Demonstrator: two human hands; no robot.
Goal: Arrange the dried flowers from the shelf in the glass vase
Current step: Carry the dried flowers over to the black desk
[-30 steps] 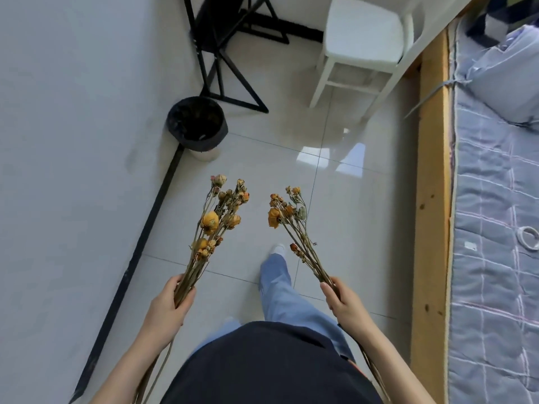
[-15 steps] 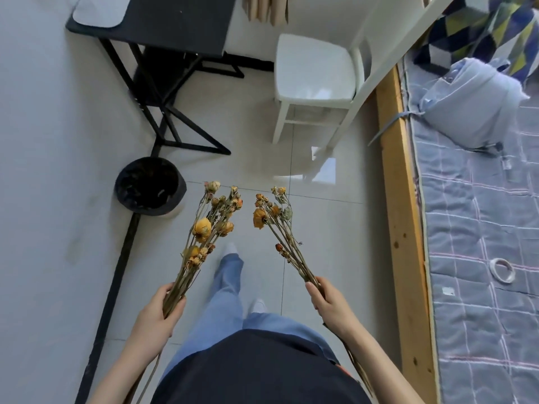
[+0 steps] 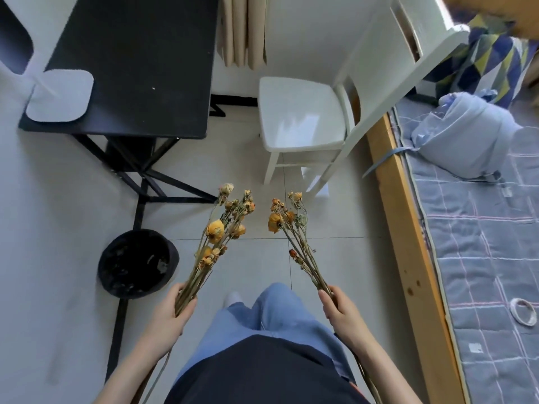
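Observation:
My left hand (image 3: 172, 312) grips the stems of a fuller bunch of dried yellow-orange flowers (image 3: 221, 228) that points up and away from me. A thinner bunch of dried flowers (image 3: 287, 218) is held by its stems in my right hand (image 3: 341, 312). Both bunches are upright over the tiled floor, their heads a short gap apart. The long stem ends trail down past my wrists. No glass vase and no shelf are in view.
A black folding table (image 3: 140, 62) with a grey pad (image 3: 59, 96) stands ahead on the left. A black bin (image 3: 137, 262) sits by the left wall. A white chair (image 3: 303, 112) is ahead, and a bed with a wooden frame (image 3: 408, 228) runs along the right.
I have walked forward: the bin has slid from ahead to beside my left hand, and the table top and chair have come into fuller view. Both hands still hold their bunches.

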